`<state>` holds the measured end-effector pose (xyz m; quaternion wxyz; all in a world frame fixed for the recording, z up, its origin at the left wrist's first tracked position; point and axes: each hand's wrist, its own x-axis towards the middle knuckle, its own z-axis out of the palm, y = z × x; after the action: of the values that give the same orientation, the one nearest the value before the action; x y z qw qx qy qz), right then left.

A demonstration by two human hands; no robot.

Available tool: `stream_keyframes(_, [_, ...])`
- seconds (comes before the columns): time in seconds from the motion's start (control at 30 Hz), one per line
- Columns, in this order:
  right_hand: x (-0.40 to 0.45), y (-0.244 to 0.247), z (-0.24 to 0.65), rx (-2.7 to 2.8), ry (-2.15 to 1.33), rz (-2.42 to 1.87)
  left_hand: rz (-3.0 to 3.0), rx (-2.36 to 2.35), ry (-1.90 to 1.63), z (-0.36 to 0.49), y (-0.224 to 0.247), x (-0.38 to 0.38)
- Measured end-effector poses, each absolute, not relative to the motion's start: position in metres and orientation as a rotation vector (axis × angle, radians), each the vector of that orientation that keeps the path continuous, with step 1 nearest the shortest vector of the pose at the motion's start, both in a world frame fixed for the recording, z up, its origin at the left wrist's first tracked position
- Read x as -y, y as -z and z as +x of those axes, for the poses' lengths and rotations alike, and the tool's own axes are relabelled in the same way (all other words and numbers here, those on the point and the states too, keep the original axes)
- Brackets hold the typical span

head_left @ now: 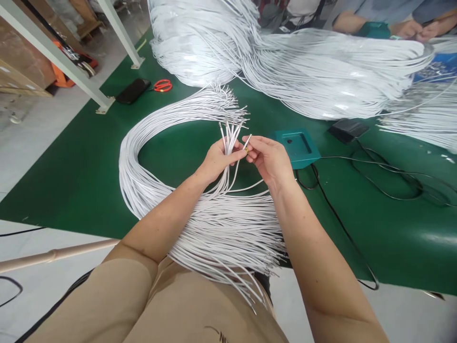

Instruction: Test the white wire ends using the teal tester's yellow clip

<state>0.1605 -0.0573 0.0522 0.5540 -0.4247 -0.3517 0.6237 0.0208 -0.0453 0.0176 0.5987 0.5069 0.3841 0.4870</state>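
Several white cables (pixel 227 147) stand bunched in my left hand (pixel 218 159), its thumb pressed across them and their tips pointing up and away. Close beside it, my right hand (pixel 266 155) pinches the end of one white cable (pixel 247 141). A tiny yellowish piece (pixel 246 149) shows between the two hands; its kind I cannot make out. Beneath my forearms lies a large U-shaped bundle of white cables (pixel 130 157), with one set of ends beyond my hands and the other against my body.
On the green table (pixel 82 166) are red-handled scissors (pixel 163 85), a dark case (pixel 134 91), a teal tray-like device (pixel 298 147) and a black box (pixel 348 130) with cords. Big white cable heaps (pixel 321 76) fill the far side. A co-worker's hands (pixel 417 31) are at upper right.
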Motion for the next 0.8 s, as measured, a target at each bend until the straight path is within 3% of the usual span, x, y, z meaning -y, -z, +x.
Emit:
stream_keyframes(0.63, [0.051, -0.061, 0.17, 0.831, -1.748, -1.032, 1.305, -0.79, -1.099, 0.02, -0.011, 0.046])
stream_keyframes(0.8, [0.06, -0.059, 0.171, 0.847, -1.635, -1.031, 1.339, -0.817, -1.115, 0.019, -0.012, 0.047])
